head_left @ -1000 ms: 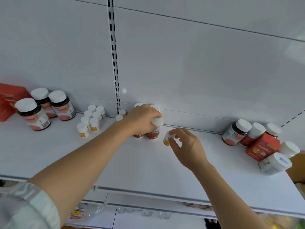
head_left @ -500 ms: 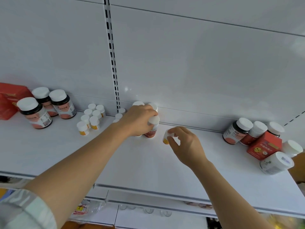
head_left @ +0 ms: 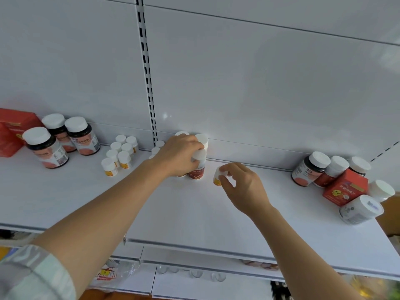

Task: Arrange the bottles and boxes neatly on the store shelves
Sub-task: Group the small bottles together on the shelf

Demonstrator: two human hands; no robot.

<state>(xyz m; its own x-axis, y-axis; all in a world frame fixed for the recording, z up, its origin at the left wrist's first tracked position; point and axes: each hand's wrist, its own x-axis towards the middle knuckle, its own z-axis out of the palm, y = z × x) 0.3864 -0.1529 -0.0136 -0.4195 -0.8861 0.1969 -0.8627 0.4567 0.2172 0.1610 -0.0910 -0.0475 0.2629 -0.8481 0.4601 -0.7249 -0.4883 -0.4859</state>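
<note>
So the white shelf was mostly bare mid-way; the left hand was wrapped over 1 red-label bottle near the back wall, while the right hand pinched a tiny tilted yellow-label bottle just right of it.

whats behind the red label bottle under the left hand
Another white-capped bottle stands right behind the red-label bottle, against the back panel. The left hand covers whatever sits further left.
</note>
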